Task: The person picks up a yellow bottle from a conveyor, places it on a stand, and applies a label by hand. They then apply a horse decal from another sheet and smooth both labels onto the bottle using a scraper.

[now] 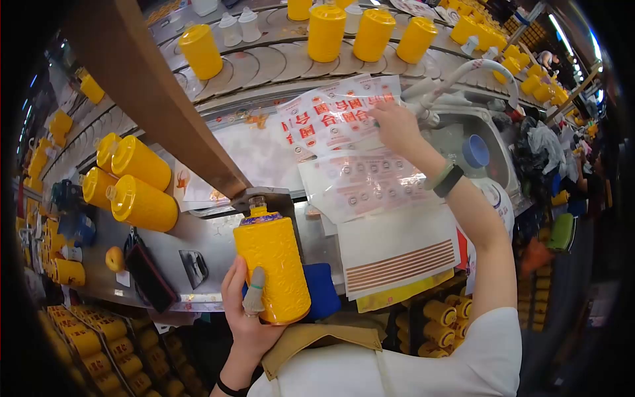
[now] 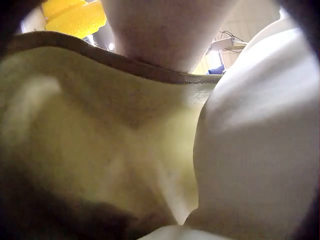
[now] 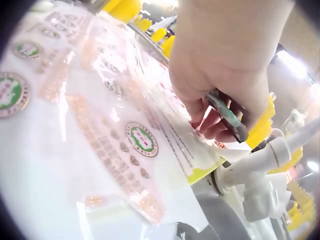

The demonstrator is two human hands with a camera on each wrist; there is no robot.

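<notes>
In the head view, the left hand (image 1: 250, 317) grips an embossed yellow bottle (image 1: 272, 264) low on its left side, its thumb covered by a pale wrap. The bottle leans slightly, its clear neck up by a metal bracket (image 1: 259, 196). The right hand (image 1: 399, 129) is over a clear decal sheet (image 1: 324, 119) with red characters. In the right wrist view, the right hand (image 3: 225, 75) has curled fingers round a small green, dark-edged object (image 3: 226, 114); its fingertips are at the red print, their exact contact unclear. The left wrist view shows mostly cloth (image 2: 100, 140).
Several yellow bottles (image 1: 145, 204) stand or lie at left; others ride the conveyor (image 1: 278, 63) behind. A brown beam (image 1: 165, 99) slants down to the bracket. On the right are a sink (image 1: 506, 155), a white faucet (image 1: 430, 99) and a blue cup (image 1: 475, 151).
</notes>
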